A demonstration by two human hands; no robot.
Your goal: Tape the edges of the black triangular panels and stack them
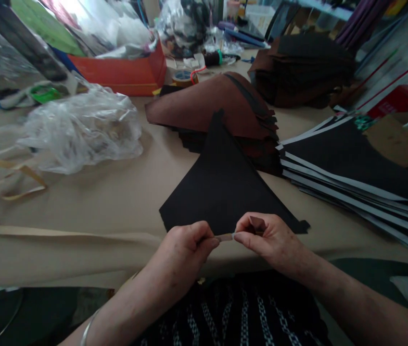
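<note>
Nearly level, left-to-right between fingers (208, 245): small strip (224, 237)

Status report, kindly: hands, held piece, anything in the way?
Left hand, right hand: pinching small strip. Strip spans between fingertips. No obstruction seen; black panel just beyond.

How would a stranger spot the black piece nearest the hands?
On the tan tabletop, find the central brown stack. The black piece lies in front, narrow tip over that stack, wide end by the left hand and right hand. Unlike the pale-edged black stack at right, it looks wholly black.
</note>
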